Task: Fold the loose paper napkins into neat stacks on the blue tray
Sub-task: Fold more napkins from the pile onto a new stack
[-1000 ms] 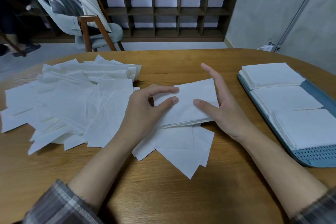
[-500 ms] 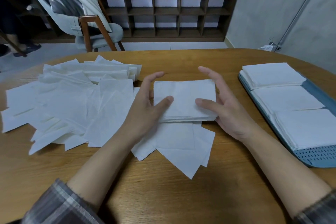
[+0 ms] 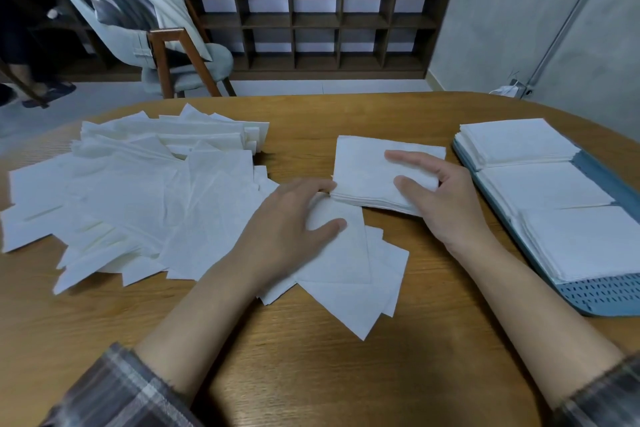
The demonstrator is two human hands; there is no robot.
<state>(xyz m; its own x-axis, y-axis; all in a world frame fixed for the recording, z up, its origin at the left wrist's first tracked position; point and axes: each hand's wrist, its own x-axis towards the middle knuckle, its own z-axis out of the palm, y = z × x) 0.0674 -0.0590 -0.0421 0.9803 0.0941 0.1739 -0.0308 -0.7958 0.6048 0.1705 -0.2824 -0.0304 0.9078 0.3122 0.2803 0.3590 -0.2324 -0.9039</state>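
**Folded stack held short of a crowded tray**

The right hand (image 3: 446,204) grips a folded stack (image 3: 374,173) by its tray-side edge, thumb on top. The stack sits just beside the blue tray (image 3: 602,295), not touching it. The left hand (image 3: 294,218) lies flat and relaxed, holding nothing, on the loose napkins (image 3: 138,191) spread further from the tray. Three finished stacks (image 3: 512,142) fill the tray in a row; only its outer strip and perforated near end show bare.

Risks noted:
- The stack is held on one side only, so its lower sheets may sag and fan out.
- No free space is apparent on the tray, so setting it atop another stack could leave it skewed or sliding.
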